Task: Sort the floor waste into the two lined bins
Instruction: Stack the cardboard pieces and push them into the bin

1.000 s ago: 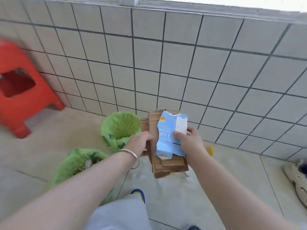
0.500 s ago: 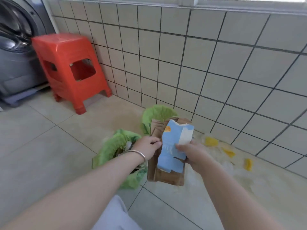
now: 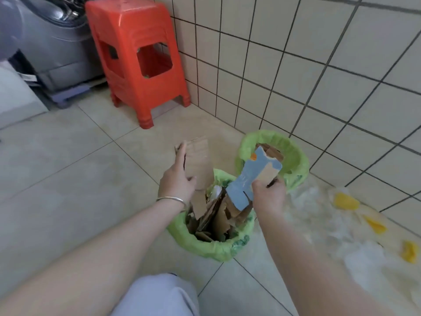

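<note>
Two bins lined with green bags stand by the tiled wall. The near bin [image 3: 218,249] holds several brown cardboard pieces. The far bin [image 3: 298,156] sits against the wall. My left hand [image 3: 176,181] grips a brown cardboard sheet [image 3: 197,160] above the near bin's left rim. My right hand [image 3: 268,193] grips a flattened blue carton [image 3: 250,176] over the near bin, with torn cardboard held behind it. Yellow peel scraps [image 3: 346,201] and clear plastic film [image 3: 319,215] lie on the floor to the right.
A red plastic stool [image 3: 139,60] stands at the wall behind the bins. A grey washing machine [image 3: 47,42] fills the far left. My knee in light trousers [image 3: 157,295] is at the bottom. Beige floor tiles spread to the left.
The view swung down and right over the bins. My hands parted: the left took one cardboard sheet aside, and the right lowered the blue carton and cardboard over the near bin.
</note>
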`<state>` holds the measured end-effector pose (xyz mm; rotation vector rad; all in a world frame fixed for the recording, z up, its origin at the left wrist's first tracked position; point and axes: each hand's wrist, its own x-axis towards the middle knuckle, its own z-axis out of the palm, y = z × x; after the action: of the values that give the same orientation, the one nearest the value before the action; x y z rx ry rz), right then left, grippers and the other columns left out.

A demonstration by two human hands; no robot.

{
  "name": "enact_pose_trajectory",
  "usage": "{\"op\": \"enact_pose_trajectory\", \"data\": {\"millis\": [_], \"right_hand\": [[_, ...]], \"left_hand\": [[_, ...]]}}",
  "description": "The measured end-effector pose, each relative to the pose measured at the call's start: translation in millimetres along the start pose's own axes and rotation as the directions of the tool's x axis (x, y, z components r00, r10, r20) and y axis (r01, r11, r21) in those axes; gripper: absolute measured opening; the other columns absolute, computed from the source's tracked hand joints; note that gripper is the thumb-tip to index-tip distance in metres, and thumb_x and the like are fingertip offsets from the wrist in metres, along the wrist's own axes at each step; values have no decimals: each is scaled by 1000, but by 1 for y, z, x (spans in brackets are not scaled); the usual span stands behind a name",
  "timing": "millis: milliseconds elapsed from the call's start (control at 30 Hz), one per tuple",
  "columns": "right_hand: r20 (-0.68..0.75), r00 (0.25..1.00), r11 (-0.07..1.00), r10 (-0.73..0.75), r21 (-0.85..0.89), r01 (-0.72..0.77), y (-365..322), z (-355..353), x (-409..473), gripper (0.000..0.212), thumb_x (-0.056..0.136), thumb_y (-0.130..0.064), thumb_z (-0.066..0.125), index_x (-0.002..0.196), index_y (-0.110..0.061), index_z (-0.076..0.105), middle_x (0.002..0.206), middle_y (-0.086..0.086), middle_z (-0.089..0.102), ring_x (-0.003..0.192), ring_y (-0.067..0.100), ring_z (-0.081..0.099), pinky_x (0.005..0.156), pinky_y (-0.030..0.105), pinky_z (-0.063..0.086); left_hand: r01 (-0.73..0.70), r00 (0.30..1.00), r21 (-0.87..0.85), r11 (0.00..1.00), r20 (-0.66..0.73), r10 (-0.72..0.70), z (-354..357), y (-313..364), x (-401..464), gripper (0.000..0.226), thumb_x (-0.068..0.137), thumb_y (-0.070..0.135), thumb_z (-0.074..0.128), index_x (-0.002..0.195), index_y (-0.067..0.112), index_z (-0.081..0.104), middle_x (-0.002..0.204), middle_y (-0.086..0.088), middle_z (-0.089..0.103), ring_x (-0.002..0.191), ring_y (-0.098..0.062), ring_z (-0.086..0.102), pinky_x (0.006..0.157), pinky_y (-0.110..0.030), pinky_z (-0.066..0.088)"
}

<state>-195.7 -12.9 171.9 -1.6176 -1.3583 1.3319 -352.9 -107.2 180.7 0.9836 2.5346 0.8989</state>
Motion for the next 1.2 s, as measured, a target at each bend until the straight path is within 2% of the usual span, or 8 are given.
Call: {"op": "enact_pose_trajectory", "data": {"millis": [233,367,633,767,867,967,1067,1200], "right_hand": [[11,995,917,-99,-387,96,30,35,22,11,91,-8,41,95,-13,31,67,6,48,57,26,50,46,30,34],[-24,999,872,-38,-489,22,57,53,22,22,94,-11,38,115,-5,36,76,13,53,71,34,55,59,38,40],[126,989,766,74,-642,24,95,78,10,38,96,-13,36,133,-7,38,96,22,66,89,38,62,64,35,42],[198,960,722,199,-692,-7,108,95,12,33,95,-16,36,123,-6,51,112,18,62,100,34,61,72,29,41],[375,880,597,291,-790,140,119,102,12,28,96,-11,35,104,2,59,117,16,62,90,22,59,55,22,31],[415,774,476,479,-863,168,121,110,13,30,95,0,34,76,0,56,118,15,64,96,31,58,48,24,20],[412,750,395,517,-893,218,122,117,21,33,97,-2,32,111,-1,62,120,13,64,109,31,59,51,29,28],[415,735,426,537,-885,189,118,118,22,33,98,-3,32,119,2,57,125,17,60,114,33,56,69,33,42]], "left_hand": [[-67,995,182,981,79,53,39,-49,17,88,87,16,55,146,44,-4,94,-2,57,71,-20,50,63,-30,41],[-139,977,202,969,187,101,76,-66,15,84,88,16,54,145,47,1,119,-2,60,89,-27,63,72,-35,49],[-181,941,269,946,326,88,112,-82,24,79,87,6,48,143,46,9,124,-6,55,94,-30,63,78,-39,51],[-237,885,411,880,465,21,123,-85,27,70,88,5,39,142,41,11,119,-11,59,97,-33,63,81,-40,49],[-262,855,484,835,517,-31,125,-90,31,62,88,3,38,141,31,20,116,-12,62,98,-33,63,81,-40,49],[-267,817,511,817,569,-89,128,-94,37,55,89,3,36,138,25,26,117,-15,61,104,-34,61,85,-39,48],[-265,810,518,814,578,-104,134,-98,46,56,89,5,38,139,25,25,121,-15,59,108,-33,59,90,-38,46],[-252,807,512,821,579,-114,135,-100,48,59,87,3,41,138,28,26,121,-15,55,108,-33,57,91,-39,47]]}}
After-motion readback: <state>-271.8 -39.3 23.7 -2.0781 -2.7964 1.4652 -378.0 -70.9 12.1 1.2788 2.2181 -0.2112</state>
